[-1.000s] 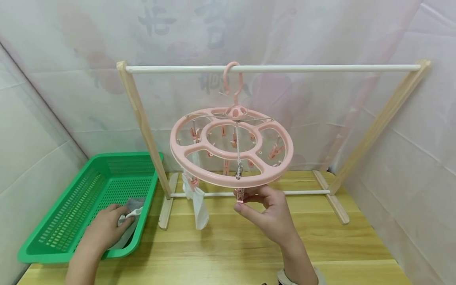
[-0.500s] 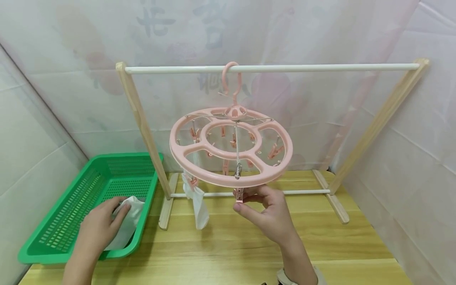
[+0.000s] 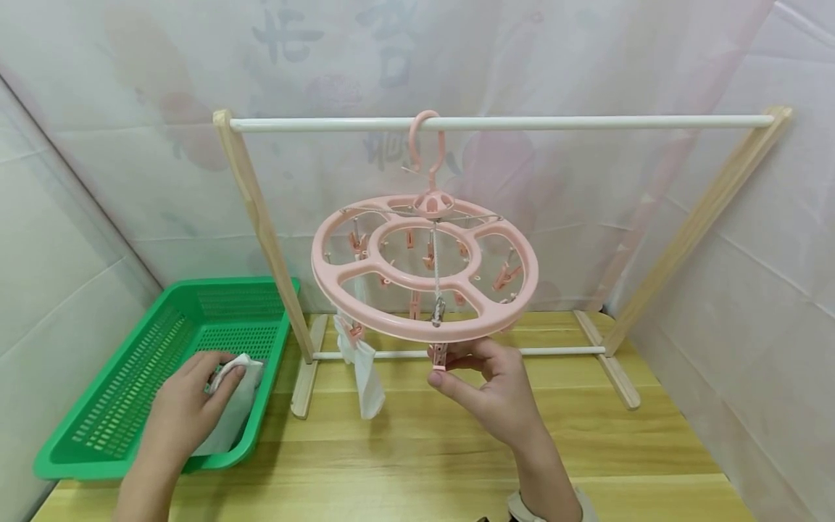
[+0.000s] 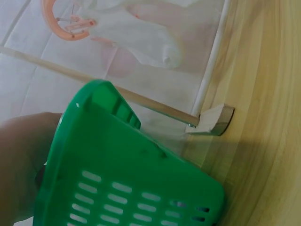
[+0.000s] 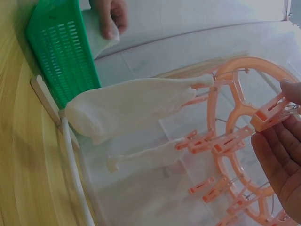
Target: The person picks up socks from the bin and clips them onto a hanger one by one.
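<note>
A wooden drying rack (image 3: 261,217) stands on a wooden table (image 3: 424,449), before a curtain (image 3: 313,43) with blurred, unreadable characters. A pink round clip hanger (image 3: 424,268) hangs from its rail. The left hand (image 3: 185,406) grips a white sock (image 3: 238,402) inside the green basket (image 3: 130,391). The right hand (image 3: 489,384) pinches a pink clip (image 3: 440,357) beneath the hanger's front rim.

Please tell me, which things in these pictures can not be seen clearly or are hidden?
- Left hand, head view: fingertips hidden in the white cloth; left wrist view shows only a blurred edge behind the basket.
- Right hand: wrist cut off by the bottom edge; right wrist view shows only fingers.
- Far clips on the hanger: too small.
</note>
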